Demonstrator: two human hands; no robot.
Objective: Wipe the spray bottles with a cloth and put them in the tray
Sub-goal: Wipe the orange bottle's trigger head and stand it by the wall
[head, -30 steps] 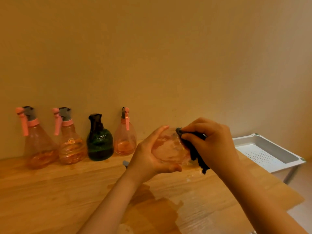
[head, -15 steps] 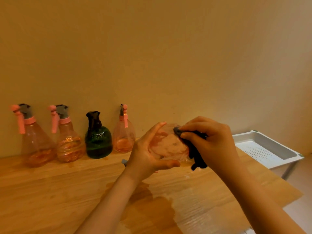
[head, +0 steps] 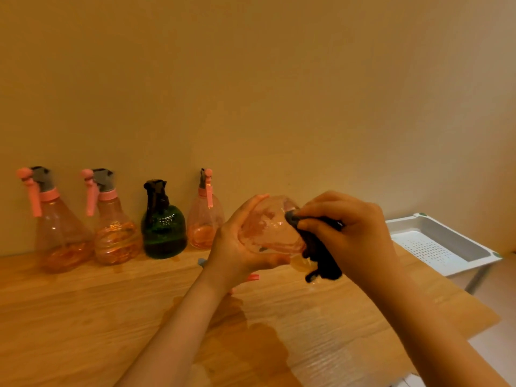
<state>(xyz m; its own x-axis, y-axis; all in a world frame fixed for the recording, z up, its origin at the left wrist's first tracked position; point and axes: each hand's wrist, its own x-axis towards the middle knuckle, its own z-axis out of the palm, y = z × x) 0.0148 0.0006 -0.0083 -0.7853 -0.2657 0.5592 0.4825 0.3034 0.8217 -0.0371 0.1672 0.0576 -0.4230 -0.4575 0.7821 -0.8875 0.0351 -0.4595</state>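
Observation:
My left hand point(head: 240, 247) grips a clear pink spray bottle point(head: 268, 227), tipped on its side above the wooden table point(head: 83, 317) with its base turned toward my right hand. My right hand point(head: 351, 233) holds a dark cloth point(head: 321, 255) and presses it against the bottle's base. A tail of the cloth hangs below the hand. The bottle's spray head is mostly hidden behind my left hand. The white perforated tray point(head: 446, 244) sits past the table's right end with nothing in it.
Along the wall stand three pink spray bottles point(head: 60, 227) point(head: 114, 224) point(head: 205, 216) and one dark green bottle point(head: 163, 224). A wet patch darkens the table under my forearms. The table's right edge drops off beside the tray.
My hands and the bottle stay in nearly the same spot. The cloth has shifted slightly across the bottle's base under my right hand.

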